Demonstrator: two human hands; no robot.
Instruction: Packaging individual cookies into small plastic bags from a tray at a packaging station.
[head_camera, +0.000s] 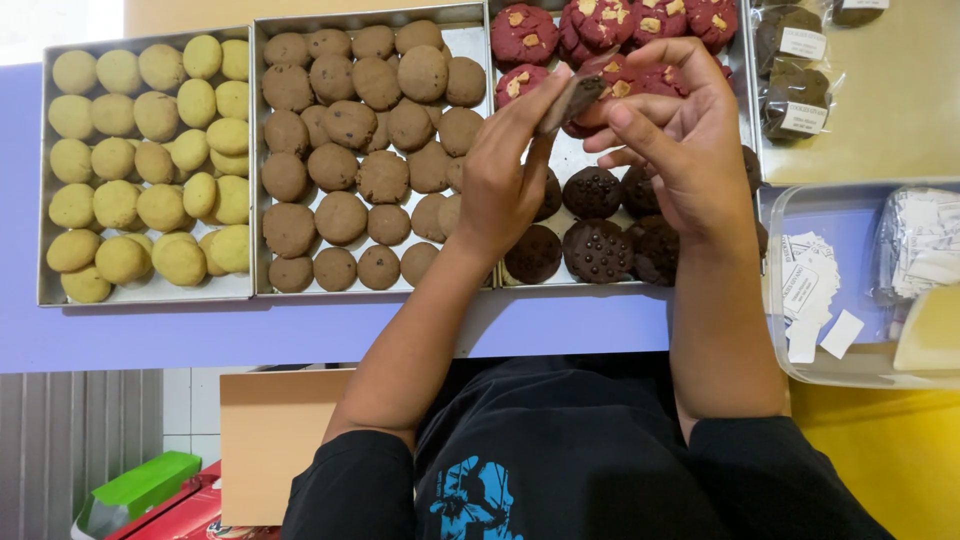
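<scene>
thin clear plastic wrapper with a dark strip (572, 98): pinched between both hands above the right-hand metal tray (570, 160) | long axis slants up-right | left hand (505, 175) fingers closed on lower end | right hand (672, 130) fingers closed on upper end, equally near

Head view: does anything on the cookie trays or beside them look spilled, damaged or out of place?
Nothing stands out. The yellow cookies, brown cookies and red and dark cookies sit inside their trays. Both hands, left hand and right hand, hold a small clear wrapper above them.
</scene>
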